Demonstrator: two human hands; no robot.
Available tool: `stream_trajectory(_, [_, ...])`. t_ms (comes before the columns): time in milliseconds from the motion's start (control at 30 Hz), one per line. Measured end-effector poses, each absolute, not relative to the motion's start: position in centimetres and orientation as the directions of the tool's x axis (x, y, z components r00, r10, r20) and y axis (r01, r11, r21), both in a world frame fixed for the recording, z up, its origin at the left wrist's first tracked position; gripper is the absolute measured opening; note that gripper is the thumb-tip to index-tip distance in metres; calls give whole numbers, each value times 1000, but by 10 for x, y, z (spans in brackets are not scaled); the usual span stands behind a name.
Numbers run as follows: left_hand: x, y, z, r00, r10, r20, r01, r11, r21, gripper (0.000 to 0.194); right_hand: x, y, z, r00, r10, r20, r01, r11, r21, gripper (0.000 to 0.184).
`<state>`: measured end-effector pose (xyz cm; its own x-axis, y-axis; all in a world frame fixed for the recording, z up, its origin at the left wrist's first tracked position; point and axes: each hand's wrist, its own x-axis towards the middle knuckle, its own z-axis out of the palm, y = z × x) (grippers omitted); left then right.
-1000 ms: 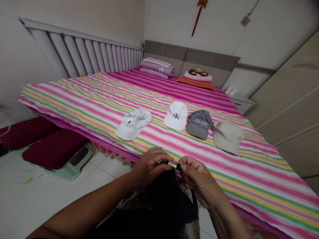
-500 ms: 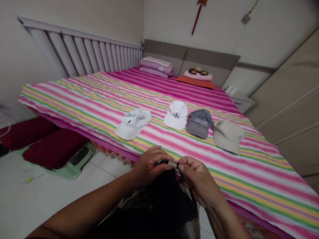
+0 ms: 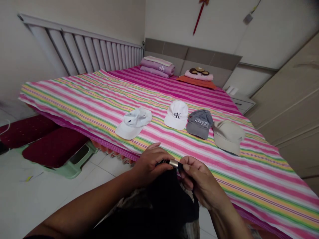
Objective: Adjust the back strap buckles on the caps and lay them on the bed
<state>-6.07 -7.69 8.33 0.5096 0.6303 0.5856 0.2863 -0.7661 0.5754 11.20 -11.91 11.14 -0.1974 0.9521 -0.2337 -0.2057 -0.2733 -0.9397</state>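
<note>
Close to my body, both hands hold a black cap point(image 3: 164, 189) by its back strap, which carries a shiny metal buckle point(image 3: 173, 163). My left hand point(image 3: 152, 165) pinches the strap on the buckle's left side between thumb and fingers. On the right side, my right hand point(image 3: 199, 179) grips the strap end, thumb against forefinger. Much of the cap blends into dark clothing below. Beyond my hands, a white cap with small motifs point(image 3: 134, 122), a white cap with black letters point(image 3: 176, 115), a grey cap point(image 3: 200, 124) and a beige cap point(image 3: 228, 136) lie on the bed.
A striped sheet point(image 3: 82, 96) covers the near part of the bed. Folded purple bedding point(image 3: 158, 67) and a pink-and-orange pile point(image 3: 198, 78) sit by the headboard point(image 3: 211, 61). Stools with dark red tops point(image 3: 53, 147) stand at left; a wardrobe point(image 3: 294, 116) rises at right.
The right hand has shifted slightly, showing a little more of the strap end beside the buckle. Both hands keep their grip, and the caps on the bed stay put.
</note>
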Motion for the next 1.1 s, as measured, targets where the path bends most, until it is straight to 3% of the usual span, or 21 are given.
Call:
stream_trajectory(633, [-60, -75, 89, 597, 595, 538, 212, -764, 610, 18, 125, -116, 104, -188, 958, -219, 10, -221, -975, 16])
stream_trajectory(900, [-56, -70, 93, 624, 571, 534, 216, -782, 584, 18, 122, -114, 105, -203, 954, -219, -111, -244, -963, 16])
stream_trajectory(1100, [-51, -73, 89, 633, 561, 533, 208, -787, 581, 17, 119, -117, 104, -202, 954, -223, -108, -248, -963, 17])
